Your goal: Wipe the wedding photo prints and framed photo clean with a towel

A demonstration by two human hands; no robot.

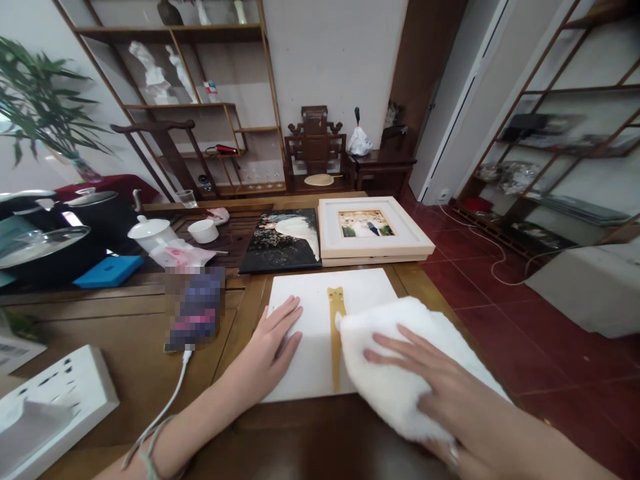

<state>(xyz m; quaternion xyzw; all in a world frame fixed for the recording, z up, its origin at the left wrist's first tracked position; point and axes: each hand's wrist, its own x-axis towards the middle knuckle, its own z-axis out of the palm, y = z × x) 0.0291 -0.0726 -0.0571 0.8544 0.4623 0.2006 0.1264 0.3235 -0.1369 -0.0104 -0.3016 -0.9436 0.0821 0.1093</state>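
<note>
A white flat panel lies on the wooden table before me. A gold, tapered strip with a notched top runs down its middle and looks like a picture frame's stand leg. Flat on the panel's left part rests my left hand, fingers stretched out and holding nothing. My right hand grips a fluffy white cloth from above, fingers spread across it. The cloth covers the panel's right part and touches the strip's edge. Part of my right thumb is tucked into the cloth's folds.
Behind the panel lie a dark picture and a framed photo. A phone with a white cable lies left, near a white power strip. Pots, a white teapot and a blue box stand further left. Red floor tiles lie right.
</note>
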